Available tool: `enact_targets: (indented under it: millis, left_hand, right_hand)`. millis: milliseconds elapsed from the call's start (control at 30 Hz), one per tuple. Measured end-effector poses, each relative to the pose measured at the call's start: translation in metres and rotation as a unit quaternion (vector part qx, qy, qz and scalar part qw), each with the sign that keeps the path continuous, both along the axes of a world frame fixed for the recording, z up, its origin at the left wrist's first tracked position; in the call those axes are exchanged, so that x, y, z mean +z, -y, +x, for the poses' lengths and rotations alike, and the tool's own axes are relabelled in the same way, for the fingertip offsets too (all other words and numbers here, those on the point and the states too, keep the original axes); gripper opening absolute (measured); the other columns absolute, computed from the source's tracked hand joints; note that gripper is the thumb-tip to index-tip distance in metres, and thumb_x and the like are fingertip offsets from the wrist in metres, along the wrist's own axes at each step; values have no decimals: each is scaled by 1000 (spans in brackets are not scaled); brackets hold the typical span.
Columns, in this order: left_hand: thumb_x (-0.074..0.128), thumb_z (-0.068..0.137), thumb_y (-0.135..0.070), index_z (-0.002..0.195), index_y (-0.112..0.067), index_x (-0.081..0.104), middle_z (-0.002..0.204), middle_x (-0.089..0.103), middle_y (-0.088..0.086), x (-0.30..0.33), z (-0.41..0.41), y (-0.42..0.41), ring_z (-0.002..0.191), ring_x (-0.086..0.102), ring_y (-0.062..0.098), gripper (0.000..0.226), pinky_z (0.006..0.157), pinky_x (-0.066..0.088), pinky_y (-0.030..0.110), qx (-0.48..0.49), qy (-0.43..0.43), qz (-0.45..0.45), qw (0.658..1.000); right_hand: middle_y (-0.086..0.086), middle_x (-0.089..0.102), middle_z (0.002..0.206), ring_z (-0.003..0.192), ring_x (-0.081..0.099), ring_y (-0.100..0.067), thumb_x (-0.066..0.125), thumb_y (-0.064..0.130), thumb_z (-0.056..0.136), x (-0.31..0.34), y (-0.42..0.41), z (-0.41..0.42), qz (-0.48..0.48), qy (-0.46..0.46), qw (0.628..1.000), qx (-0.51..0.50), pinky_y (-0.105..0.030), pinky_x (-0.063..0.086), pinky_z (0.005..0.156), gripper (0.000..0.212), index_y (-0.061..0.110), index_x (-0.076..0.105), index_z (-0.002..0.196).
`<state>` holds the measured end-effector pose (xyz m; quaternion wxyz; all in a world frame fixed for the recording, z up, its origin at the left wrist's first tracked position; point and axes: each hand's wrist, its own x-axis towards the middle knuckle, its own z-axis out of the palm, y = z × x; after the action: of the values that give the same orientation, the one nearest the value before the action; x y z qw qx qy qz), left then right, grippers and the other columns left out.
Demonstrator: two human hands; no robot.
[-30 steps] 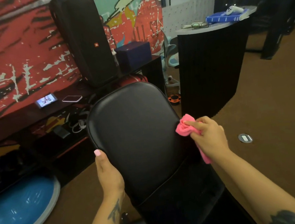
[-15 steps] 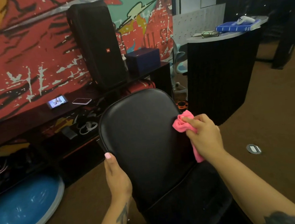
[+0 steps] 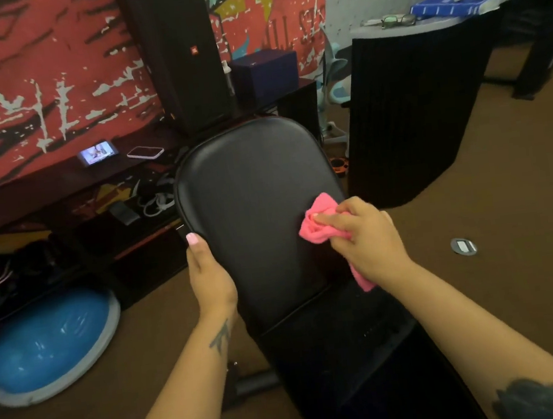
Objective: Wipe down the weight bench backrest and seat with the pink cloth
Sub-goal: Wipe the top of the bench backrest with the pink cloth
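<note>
Presently the right hand (image 3: 369,238) grips the soft, light, bunched pink cloth (image 3: 319,223) against the firm, smooth black padded backrest (image 3: 252,194); the left hand (image 3: 208,272) clasps the backrest's left edge, steadying it

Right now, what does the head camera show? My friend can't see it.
A right hand presses a bunched pink cloth on a black bench backrest. The left hand grips the backrest's left edge. A blue balance dome sits on the floor.
</note>
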<state>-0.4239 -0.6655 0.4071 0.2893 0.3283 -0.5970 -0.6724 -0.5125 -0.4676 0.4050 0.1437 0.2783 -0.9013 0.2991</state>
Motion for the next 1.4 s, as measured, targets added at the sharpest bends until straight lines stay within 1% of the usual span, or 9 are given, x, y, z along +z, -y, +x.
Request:
enact_targets:
  millis: [133,267,367,467,700,833,1100,1300,1400]
  left_hand:
    - [19,100,-57,140,-23,45,119,49,-13,0,-1,1,110,44,7,59,91,33,26,-4,-2,-8,1000]
    - [19,99,-59,143,-24,43,123,49,-14,-2,-2,3,114,44,7,61,94,33,26,-6,0,-11,1000]
    - [21,97,-61,142,-24,44,126,50,-12,-6,-4,5,119,46,10,62,97,35,28,-10,-4,-10,1000]
    - [21,98,-61,142,-23,44,124,50,-12,-7,-3,6,117,46,10,62,97,36,28,-10,-8,-16,1000]
    - [21,95,-67,146,-26,38,135,48,-10,-11,-3,10,128,44,14,68,112,34,38,-37,-8,-3,999]
    - [22,84,-80,150,-29,33,150,42,-6,-11,0,17,138,39,20,84,116,30,48,-77,8,13,997]
    - [19,91,-70,153,-24,27,156,33,-2,-22,24,14,144,29,20,77,116,25,43,-152,56,21,987]
    - [23,68,-91,150,-25,33,151,42,0,-24,26,6,138,40,24,106,114,33,49,-158,54,33,985]
    - [23,75,-86,150,-26,33,152,42,0,-25,26,8,139,40,24,96,114,34,50,-157,54,33,986]
  right_hand:
    - [3,57,101,95,52,-20,65,19,78,-16,-29,10,79,6,997,1,-36,33,77,34,39,67,106]
    - [0,58,101,95,52,-22,64,19,78,-17,-21,17,39,26,997,-60,-37,35,78,37,36,65,112]
    - [0,60,101,91,55,-23,64,19,76,-19,-3,42,45,19,999,-1,-37,37,76,42,35,63,115]
    - [3,58,102,91,53,-20,63,24,77,-28,-7,62,122,-5,991,49,-38,38,75,39,39,63,113]
    - [0,55,104,96,50,-22,61,25,81,-20,-5,53,110,2,992,-57,-38,34,79,32,35,64,111]
    - [1,55,103,94,51,-20,62,24,79,-28,2,79,105,11,994,-3,-38,36,79,33,35,65,110]
    - [-4,48,109,99,46,-24,49,29,88,-17,12,77,195,-15,976,-96,-39,32,84,28,25,60,113]
    - [-1,45,109,101,45,-21,47,32,86,-18,41,116,158,21,985,-59,-40,35,87,31,27,58,115]
    - [1,45,102,96,46,-19,51,27,85,-25,41,122,114,39,993,-10,-40,36,86,27,29,62,109]
